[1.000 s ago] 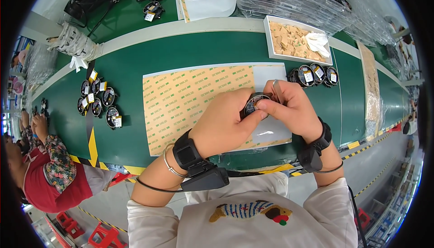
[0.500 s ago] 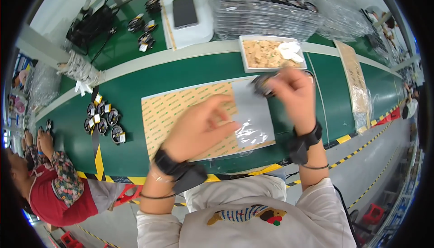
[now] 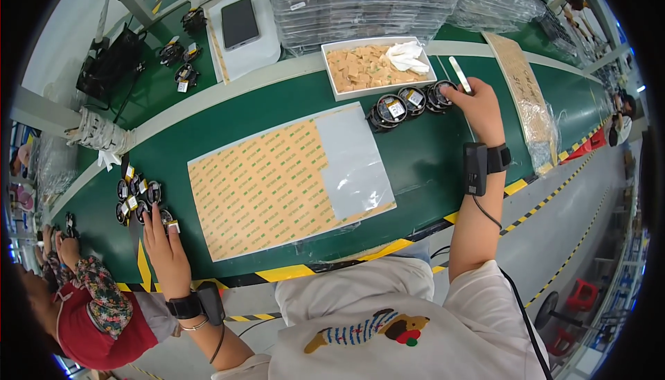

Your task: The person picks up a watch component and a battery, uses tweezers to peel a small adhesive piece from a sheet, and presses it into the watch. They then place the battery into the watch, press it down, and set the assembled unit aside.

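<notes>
My left hand (image 3: 166, 252) reaches to the left, fingers stretched out, over a cluster of round black electronic parts (image 3: 140, 189) with white-and-yellow labels. Its fingertips touch or lie just above the nearest part (image 3: 168, 224); contact is hard to tell. At the right, my right hand (image 3: 479, 108) is closed round slim silver tweezers (image 3: 459, 75), which point up past the fingers. The thumb and fingertips rest at a round black part (image 3: 438, 96), the rightmost of a short row with another part (image 3: 413, 101) and a thicker one (image 3: 389, 110).
Between my hands lies a sheet of tan adhesive pieces (image 3: 260, 189), partly peeled to grey backing. Behind it stand a white box of tan pieces (image 3: 367, 68) and stacked clear trays (image 3: 360, 16). A phone (image 3: 240, 22) lies far left, cardboard (image 3: 519, 96) right. A co-worker (image 3: 83, 311) sits left.
My left hand has swung from above the sheet to the left cluster. My right hand has carried a round part away from the sheet to the row at the right. The view has shifted.
</notes>
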The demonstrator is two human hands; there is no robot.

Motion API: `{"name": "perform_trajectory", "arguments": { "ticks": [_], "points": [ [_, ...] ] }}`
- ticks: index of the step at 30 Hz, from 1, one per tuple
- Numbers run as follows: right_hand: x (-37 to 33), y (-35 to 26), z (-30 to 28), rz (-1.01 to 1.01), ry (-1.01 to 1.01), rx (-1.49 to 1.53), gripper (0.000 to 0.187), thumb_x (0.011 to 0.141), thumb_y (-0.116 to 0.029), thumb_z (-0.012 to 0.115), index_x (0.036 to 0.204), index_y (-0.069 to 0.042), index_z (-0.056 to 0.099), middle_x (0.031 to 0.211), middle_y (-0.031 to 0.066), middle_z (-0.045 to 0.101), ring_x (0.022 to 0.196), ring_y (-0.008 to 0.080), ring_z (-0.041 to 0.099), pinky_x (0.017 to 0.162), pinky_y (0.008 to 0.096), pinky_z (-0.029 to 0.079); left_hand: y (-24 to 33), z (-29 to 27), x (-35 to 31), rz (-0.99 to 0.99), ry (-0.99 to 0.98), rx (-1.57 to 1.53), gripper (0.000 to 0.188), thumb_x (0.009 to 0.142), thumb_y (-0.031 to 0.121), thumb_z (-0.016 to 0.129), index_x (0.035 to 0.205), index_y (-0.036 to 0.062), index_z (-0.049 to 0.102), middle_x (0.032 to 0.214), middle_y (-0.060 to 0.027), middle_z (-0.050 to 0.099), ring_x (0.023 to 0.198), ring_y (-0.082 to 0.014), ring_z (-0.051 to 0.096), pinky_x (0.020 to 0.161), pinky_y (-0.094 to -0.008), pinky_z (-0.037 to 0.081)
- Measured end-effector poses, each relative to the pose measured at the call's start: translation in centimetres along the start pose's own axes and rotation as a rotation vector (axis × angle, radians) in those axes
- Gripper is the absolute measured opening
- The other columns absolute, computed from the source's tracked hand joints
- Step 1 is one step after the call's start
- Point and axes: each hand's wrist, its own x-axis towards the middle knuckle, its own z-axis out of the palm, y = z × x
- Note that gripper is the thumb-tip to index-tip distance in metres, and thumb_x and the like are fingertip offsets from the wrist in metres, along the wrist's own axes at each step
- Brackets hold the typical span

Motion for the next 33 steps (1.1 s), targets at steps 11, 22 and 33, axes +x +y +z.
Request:
{"name": "perform_trajectory", "arguments": {
  "ticks": [11,22,33],
  "points": [
    [-0.1,0.1,-0.2,0.005,0.046,-0.034,0.026,0.078,-0.022,0.067,0.079,0.004,0.063,0.06,0.0015,0.053,0.061,0.0079,0.048,0.057,0.0253,0.037,-0.7,-1.4,0.9,-0.2,-0.3,-0.329,0.032,0.081,-0.001,0.055,0.112,0.0043,0.055,0.1,-0.0085,0.056,0.088,-0.0183,0.056,0.071,-0.0302,0.046],
    [-2.3,-4.0,1.7,-0.175,0.251,0.305,0.025,0.087,-0.023,0.058,0.08,0.001,0.062,0.067,0.001,0.055,0.057,0.0074,0.045,0.053,0.0244,0.035,8.0,-0.1,5.1,-0.489,-0.591,-1.472,0.026,0.087,0.007,0.055,0.112,0.0026,0.051,0.085,-0.0068,0.061,0.064,-0.0101,0.056,0.048,-0.0203,0.044],
    [-9.1,-10.0,8.9,0.072,-0.607,1.199,0.02,0.094,-0.021,0.047,0.096,-0.001,0.053,0.091,0.0057,0.056,0.074,0.014,0.061,0.068,0.0273,0.052,17.9,6.2,9.3,-0.577,-0.873,-1.694,0.027,0.093,0.024,0.05,0.108,0.0017,0.056,0.093,-0.0087,0.064,0.067,-0.0112,0.06,0.053,-0.0211,0.047]
  ]
}}
